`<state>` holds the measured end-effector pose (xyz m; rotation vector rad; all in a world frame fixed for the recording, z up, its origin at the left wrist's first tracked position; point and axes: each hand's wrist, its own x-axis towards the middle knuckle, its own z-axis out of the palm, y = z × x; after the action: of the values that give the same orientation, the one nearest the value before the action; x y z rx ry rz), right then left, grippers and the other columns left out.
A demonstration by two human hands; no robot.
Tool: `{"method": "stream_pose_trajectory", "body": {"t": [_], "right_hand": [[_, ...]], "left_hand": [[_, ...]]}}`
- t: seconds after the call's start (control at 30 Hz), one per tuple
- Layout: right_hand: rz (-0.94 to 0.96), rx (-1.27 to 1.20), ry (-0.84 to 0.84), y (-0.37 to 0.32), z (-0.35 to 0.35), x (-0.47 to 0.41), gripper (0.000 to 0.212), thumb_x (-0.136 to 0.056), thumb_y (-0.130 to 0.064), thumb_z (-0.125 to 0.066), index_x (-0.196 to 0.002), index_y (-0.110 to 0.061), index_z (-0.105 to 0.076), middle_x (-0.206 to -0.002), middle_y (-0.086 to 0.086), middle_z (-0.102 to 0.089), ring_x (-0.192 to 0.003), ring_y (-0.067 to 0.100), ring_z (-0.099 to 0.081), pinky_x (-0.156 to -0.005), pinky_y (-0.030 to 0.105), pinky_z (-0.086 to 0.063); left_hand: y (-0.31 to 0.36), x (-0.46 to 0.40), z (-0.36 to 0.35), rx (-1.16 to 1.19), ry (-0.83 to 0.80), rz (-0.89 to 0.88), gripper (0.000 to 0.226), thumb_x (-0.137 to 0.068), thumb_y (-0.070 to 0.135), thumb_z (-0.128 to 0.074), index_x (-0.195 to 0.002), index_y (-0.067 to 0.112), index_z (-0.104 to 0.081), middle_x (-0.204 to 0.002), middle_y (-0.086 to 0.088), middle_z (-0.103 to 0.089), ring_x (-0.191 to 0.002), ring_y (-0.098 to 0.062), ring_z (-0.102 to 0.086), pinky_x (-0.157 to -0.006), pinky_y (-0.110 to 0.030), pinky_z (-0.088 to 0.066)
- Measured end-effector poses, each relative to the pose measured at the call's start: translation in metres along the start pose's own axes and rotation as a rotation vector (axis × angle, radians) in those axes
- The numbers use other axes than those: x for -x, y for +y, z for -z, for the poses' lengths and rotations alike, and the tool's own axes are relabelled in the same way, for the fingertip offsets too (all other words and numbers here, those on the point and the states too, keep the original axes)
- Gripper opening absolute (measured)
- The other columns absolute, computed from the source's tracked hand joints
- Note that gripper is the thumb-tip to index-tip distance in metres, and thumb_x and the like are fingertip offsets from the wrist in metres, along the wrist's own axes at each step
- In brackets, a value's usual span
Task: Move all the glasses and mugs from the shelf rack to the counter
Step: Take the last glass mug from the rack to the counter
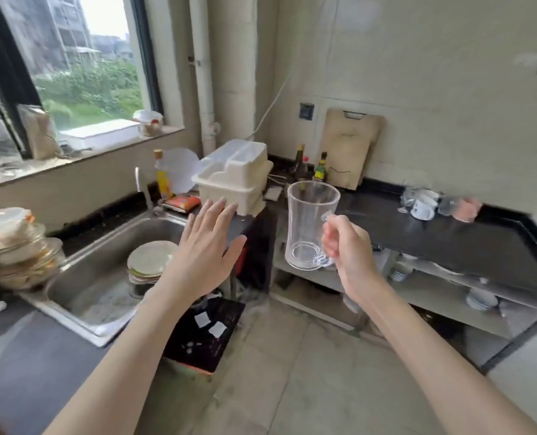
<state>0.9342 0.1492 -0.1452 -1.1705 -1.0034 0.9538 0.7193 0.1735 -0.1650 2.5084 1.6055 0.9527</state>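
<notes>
Worktop (pixel 480 243), black, at 3 o'clock: a cluster of mugs and glasses (pixel 430 204) already stands at its far end. Shelf under it at 4 o'clock: some crockery visible, too blurred to tell whether any mugs remain. Judged partly done. Clear glass mug (pixel 311 226), centre frame, upright in the air, not yet set down. Right hand (pixel 345 243): fingers curled around its handle. Left hand (pixel 209 243) at 9 o'clock: fingers spread, holding nothing.
</notes>
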Motion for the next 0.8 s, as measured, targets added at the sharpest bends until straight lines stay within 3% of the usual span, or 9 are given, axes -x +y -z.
{"method": "stream_pose_trajectory", "body": {"t": [0.33, 0.6, 0.8], "right_hand": [[-0.066, 0.035, 0.352, 0.038, 0.195, -0.076, 0.029, -0.082, -0.013, -0.044, -0.055, -0.017, -0.035, -0.047, -0.007, -0.027, -0.049, 0.012, -0.021, -0.052, 0.028, -0.018], [-0.081, 0.064, 0.537, 0.045, 0.313, -0.203, 0.027, -0.075, -0.015, -0.047, -0.05, -0.021, -0.039, -0.048, -0.007, -0.029, -0.05, 0.011, -0.019, -0.054, 0.03, -0.016], [-0.09, 0.107, 0.63, 0.043, 0.39, -0.28, 0.023, -0.077, -0.026, -0.051, -0.059, -0.016, -0.041, -0.048, -0.006, -0.025, -0.048, 0.012, -0.019, -0.055, 0.029, -0.018]], "left_hand": [[0.121, -0.124, -0.173, 0.135, -0.209, -0.19, 0.057, -0.095, 0.039, -0.036, -0.146, 0.022, -0.016, -0.157, -0.004, -0.014, -0.145, -0.022, -0.003, -0.116, -0.045, -0.005], [0.187, -0.275, -0.299, 0.227, -0.269, -0.257, 0.057, -0.096, 0.038, -0.035, -0.146, 0.021, -0.015, -0.157, -0.004, -0.013, -0.145, -0.021, -0.002, -0.115, -0.042, -0.003], [0.246, -0.362, -0.375, 0.272, -0.351, -0.359, 0.056, -0.096, 0.036, -0.034, -0.146, 0.018, -0.017, -0.156, -0.006, -0.015, -0.145, -0.022, -0.003, -0.115, -0.044, -0.004]]}}
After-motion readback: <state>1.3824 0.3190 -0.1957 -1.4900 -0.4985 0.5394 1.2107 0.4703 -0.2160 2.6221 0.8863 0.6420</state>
